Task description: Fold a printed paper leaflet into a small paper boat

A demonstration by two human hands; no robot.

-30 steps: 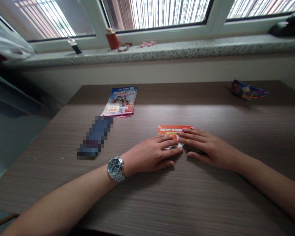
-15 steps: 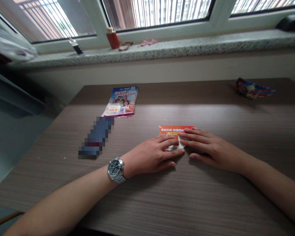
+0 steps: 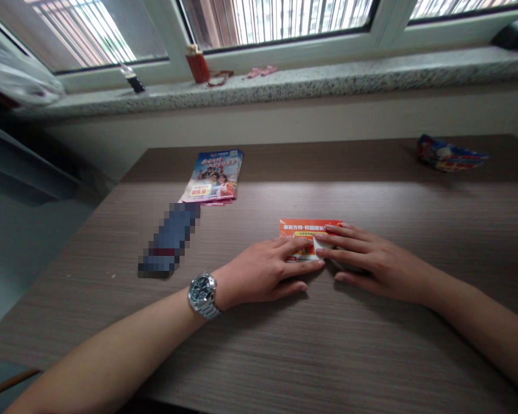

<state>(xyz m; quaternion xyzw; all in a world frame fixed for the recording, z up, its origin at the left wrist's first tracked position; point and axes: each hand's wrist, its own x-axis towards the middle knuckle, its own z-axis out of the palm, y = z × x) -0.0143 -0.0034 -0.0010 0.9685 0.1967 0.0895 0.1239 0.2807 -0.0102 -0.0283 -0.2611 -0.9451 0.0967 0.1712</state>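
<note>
A small orange and white printed leaflet (image 3: 304,226) lies on the wooden desk (image 3: 259,356) in front of me, partly covered by both hands. My left hand (image 3: 270,270) rests on its lower left part, fingers stretched out and pointing right. From the other side, my right hand (image 3: 366,256) lies flat over the right part, its fingertips close to those of the left. A white patch of paper shows between the fingers; whether it is a fold I cannot tell. A silver wristwatch (image 3: 202,294) is on my left wrist.
A stack of colourful flyers (image 3: 216,175) lies at the back left, with a pixelated dark blue object (image 3: 170,238) below it. At the back right is a folded blue and red paper (image 3: 449,154). The windowsill (image 3: 328,80) holds a red-brown container (image 3: 197,64).
My left fingers have shifted slightly on the leaflet, showing a little more of its print. The right hand has moved barely to the right. Other things stay in place.
</note>
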